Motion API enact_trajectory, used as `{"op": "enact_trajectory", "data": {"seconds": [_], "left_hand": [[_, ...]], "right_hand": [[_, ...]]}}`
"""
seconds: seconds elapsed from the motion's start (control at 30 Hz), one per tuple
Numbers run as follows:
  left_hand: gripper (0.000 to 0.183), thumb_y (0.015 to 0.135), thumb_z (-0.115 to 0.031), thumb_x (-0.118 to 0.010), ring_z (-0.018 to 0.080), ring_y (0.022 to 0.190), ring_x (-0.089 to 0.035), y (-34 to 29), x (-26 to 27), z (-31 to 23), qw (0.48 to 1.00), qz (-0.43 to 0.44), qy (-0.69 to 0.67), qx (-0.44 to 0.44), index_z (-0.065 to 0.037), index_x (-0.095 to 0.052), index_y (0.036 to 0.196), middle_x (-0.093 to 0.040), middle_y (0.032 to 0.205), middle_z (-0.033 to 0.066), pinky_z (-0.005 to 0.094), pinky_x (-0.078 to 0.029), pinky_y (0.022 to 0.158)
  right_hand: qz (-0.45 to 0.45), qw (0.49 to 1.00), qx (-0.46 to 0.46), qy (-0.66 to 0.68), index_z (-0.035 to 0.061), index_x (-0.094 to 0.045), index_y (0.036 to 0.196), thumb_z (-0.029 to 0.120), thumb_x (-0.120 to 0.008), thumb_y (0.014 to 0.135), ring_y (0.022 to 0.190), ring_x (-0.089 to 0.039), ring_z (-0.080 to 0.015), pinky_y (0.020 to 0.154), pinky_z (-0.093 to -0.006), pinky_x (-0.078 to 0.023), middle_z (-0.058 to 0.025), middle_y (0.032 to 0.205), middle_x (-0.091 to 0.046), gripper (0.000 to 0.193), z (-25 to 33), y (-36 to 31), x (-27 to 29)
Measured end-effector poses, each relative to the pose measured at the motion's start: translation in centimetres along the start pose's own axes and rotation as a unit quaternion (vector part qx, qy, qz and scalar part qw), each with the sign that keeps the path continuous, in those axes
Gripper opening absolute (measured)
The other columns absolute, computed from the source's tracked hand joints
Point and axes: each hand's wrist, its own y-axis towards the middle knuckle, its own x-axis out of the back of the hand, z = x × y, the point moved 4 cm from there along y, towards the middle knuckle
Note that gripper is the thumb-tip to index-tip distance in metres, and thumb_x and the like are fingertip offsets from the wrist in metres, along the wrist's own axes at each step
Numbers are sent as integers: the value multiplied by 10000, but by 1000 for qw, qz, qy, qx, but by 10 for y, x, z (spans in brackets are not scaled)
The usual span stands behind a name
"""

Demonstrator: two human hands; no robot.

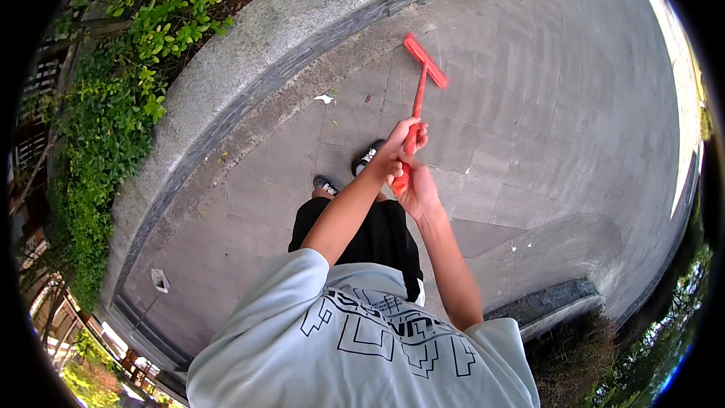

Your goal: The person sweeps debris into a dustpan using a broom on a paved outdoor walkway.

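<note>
A red broom (425,72) slants away from me, its wide head low over the grey paving near the curved wall. Farther up the handle, my left hand (401,140) is wrapped round it. Close below, my right hand (418,187) grips the handle near its end. To the left of the broom head lies a crumpled white scrap (324,98), with a small reddish leaf (368,98) beside it. Whether the bristles touch the ground I cannot tell.
A low curved stone wall (302,19) runs along the left and far side, with green shrubs (113,128) behind it. At the lower left stands a white long-handled object (159,280), perhaps a dustpan. A curved stone border (544,306) lies right. Small white bits (514,247) dot the paving.
</note>
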Motion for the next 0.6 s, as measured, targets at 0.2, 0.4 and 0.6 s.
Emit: {"op": "enact_trajectory", "data": {"seconds": [0.2,0.4,0.6], "left_hand": [[203,850,-96,-476,95,576,-513,-43,49,-5,993,45,-109,25,61,-413,963,-498,735,76,178,-485,535],[105,852,-75,-449,69,523,-476,-122,91,8,967,92,-216,104,19,-430,810,-469,698,59,143,-444,469],[111,868,-62,-400,26,477,-424,-160,155,-9,969,93,-229,-13,44,-423,889,-457,746,56,122,-386,391]], "right_hand": [[-166,877,3,-451,-62,-420,1069,410,-284,904,813,-592,-288,730,-383,-506,-208,895,-563,517,61,77,84],[-166,925,-11,-342,34,-309,1233,215,-433,873,936,-542,-312,729,-377,-515,-252,1046,-474,422,10,190,88],[-329,564,125,-747,-28,-472,987,218,-497,761,883,-553,-266,603,-361,-503,-208,975,-509,336,-75,200,65]]}}
